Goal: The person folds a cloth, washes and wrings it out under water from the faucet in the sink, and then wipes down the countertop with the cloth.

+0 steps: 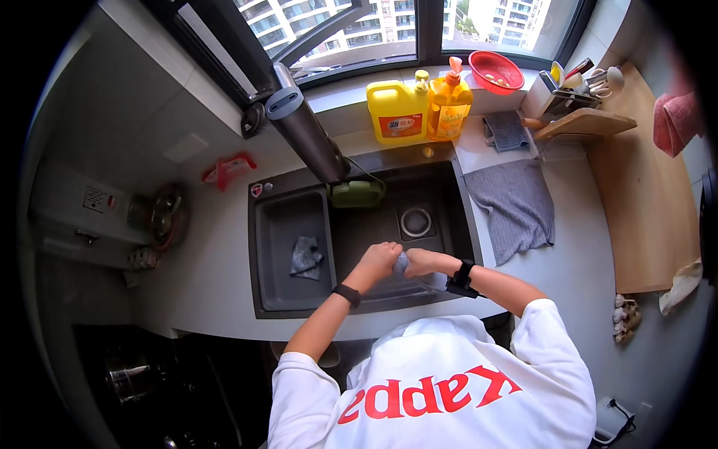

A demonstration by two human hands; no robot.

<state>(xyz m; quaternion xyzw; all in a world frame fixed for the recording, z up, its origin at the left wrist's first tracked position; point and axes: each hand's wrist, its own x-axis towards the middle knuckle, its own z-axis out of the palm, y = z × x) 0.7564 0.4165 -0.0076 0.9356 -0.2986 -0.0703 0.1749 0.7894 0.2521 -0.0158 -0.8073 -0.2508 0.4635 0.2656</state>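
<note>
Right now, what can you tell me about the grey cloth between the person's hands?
The soft-looking grey cloth is bunched up, with the left hand and right hand closed around it, hiding most of it. A small rounded lump shows between them; a paler part seems to show below the right wrist. It is held over the larger, right-hand bowl of the dark double-bowl sink. I cannot tell whether it is wet.

The left arm (317,325) and right arm (506,287) reach forward and angle inward, forearms converging; the left hand (379,263) is closed, fingers curled; the right hand (428,262) curls just beside it, its fingers partly hidden from view.
</note>
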